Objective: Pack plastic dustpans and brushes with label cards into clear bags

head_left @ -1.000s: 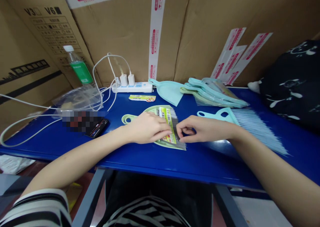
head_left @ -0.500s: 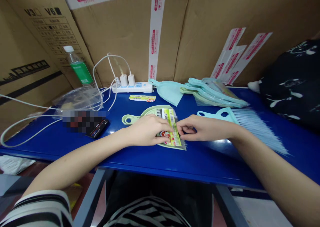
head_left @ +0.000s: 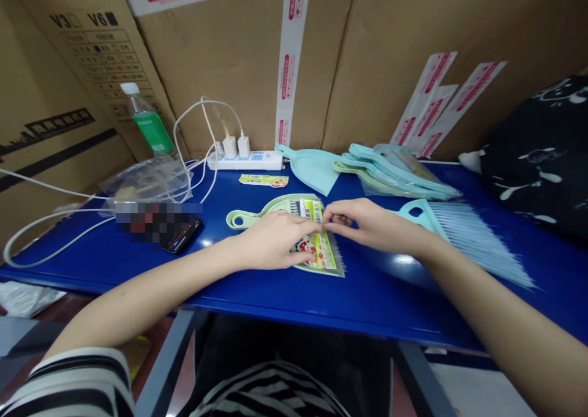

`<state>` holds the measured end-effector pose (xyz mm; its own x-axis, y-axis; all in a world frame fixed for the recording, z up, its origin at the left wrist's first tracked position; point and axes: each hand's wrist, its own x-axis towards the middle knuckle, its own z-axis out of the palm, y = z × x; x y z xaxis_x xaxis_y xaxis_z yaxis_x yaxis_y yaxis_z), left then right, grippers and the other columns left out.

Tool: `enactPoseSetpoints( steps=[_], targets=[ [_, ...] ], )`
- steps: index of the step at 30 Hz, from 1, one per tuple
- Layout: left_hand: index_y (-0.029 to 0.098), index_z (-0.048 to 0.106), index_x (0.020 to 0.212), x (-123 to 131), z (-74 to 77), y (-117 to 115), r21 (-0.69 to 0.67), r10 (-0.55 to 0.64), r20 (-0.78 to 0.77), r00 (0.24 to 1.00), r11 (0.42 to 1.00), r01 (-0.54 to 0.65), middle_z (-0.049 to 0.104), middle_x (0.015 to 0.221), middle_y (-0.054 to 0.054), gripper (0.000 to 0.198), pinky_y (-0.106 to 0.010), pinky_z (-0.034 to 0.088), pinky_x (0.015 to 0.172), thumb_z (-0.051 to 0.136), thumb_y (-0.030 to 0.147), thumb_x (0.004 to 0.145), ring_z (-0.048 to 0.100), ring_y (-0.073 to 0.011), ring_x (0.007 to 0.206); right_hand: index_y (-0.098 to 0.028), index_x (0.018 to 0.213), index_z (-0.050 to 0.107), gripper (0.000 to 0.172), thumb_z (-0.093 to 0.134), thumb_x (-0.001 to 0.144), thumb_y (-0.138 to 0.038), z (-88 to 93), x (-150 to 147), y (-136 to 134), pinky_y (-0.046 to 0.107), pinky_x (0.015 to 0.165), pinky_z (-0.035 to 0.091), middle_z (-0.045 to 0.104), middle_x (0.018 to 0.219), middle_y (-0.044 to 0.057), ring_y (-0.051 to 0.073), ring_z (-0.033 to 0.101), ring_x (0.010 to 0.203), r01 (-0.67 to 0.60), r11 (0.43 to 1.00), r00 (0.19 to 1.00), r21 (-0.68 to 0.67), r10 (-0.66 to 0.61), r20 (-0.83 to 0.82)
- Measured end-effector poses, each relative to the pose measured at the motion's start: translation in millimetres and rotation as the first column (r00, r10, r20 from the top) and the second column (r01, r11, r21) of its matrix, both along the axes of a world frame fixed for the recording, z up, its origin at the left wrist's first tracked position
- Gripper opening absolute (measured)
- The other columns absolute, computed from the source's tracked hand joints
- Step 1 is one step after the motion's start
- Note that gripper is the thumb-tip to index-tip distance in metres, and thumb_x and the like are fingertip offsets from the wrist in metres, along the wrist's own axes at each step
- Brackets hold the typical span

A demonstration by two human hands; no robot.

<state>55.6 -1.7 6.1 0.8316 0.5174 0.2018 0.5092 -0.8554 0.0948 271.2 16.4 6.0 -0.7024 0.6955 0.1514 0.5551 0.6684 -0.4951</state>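
Note:
A light green dustpan (head_left: pixel 262 209) lies on the table with its handle to the left, and a matching brush rests in it with its bristles (head_left: pixel 339 258) to the right. A yellow-green printed label card (head_left: pixel 325 255) covers the bristles. My left hand (head_left: pixel 275 238) lies over the brush and card, thumb apart from the stretched fingers. At the card's upper right edge, my right hand (head_left: pixel 356 216) has thumb and fingertips pinched together; what is between them, if anything, is hidden. Behind my right wrist lies a light blue brush (head_left: pixel 473 236), its handle partly covered.
A blue dustpan (head_left: pixel 312 165) and a bagged stack of dustpans (head_left: pixel 399 172) lie at the back. Near them are another label card (head_left: pixel 263 180) and a power strip (head_left: pixel 248 161) with white cables. A phone (head_left: pixel 182 236), plastic bag (head_left: pixel 138 184) and bottle (head_left: pixel 151 129) stand left.
My right hand has moved slightly up and left, from beside the bristles to the card's upper right edge, and its fingers have drawn together. My left hand stays on the brush and card.

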Motion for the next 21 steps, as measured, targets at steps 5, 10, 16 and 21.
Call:
enactPoseSetpoints(
  steps=[5, 10, 16, 21],
  targets=[
    [0.015, 0.050, 0.116, -0.2, -0.4, -0.5, -0.039, 0.025, 0.033, 0.999, 0.999, -0.024, 0.071, 0.102, -0.009, 0.043, -0.038, 0.052, 0.078, 0.067, 0.032, 0.080, 0.068, -0.0254, 0.090, -0.016, 0.107, 0.061, 0.042, 0.053, 0.083, -0.050, -6.9, -0.4, 3.2, 0.028, 0.058, 0.036, 0.051, 0.069, 0.000, 0.015, 0.045, 0.061, 0.027, 1.000, 0.999, 0.006, -0.027, 0.034],
    [0.012, 0.045, 0.119, -0.1, 1.6, -0.6, -0.045, 0.047, 0.017, 0.999, 0.998, -0.046, 0.069, 0.106, -0.012, 0.049, -0.041, 0.052, 0.080, 0.067, 0.033, 0.080, 0.067, -0.0275, 0.094, -0.016, 0.121, 0.061, 0.055, 0.054, 0.082, -0.055, -8.9, 1.2, 4.9, 0.028, 0.057, 0.035, 0.052, 0.070, 0.001, 0.015, 0.044, 0.060, 0.010, 1.000, 0.996, -0.028, -0.007, 0.090],
    [0.009, 0.046, 0.119, -1.6, 3.4, -0.2, 0.044, 0.114, -0.032, 0.993, 0.993, -0.113, 0.067, 0.109, -0.017, 0.052, -0.044, 0.050, 0.086, 0.060, 0.046, 0.084, 0.064, -0.0303, 0.104, -0.013, 0.130, 0.056, 0.062, 0.057, 0.082, -0.052, -7.6, 0.6, 4.2, 0.027, 0.056, 0.035, 0.052, 0.066, -0.001, 0.014, 0.045, 0.057, 0.015, 0.998, 0.995, -0.064, -0.009, 0.096],
    [0.009, 0.048, 0.120, -5.0, 5.3, 2.4, 0.090, 0.109, -0.071, 0.992, 0.991, -0.102, 0.067, 0.108, -0.016, 0.051, -0.043, 0.049, 0.087, 0.054, 0.048, 0.088, 0.063, -0.0292, 0.103, -0.011, 0.132, 0.054, 0.065, 0.055, 0.083, -0.053, -6.3, 1.2, 3.6, 0.028, 0.057, 0.036, 0.052, 0.066, -0.001, 0.014, 0.045, 0.057, 0.027, 0.997, 0.993, -0.072, -0.018, 0.119]
  ],
)
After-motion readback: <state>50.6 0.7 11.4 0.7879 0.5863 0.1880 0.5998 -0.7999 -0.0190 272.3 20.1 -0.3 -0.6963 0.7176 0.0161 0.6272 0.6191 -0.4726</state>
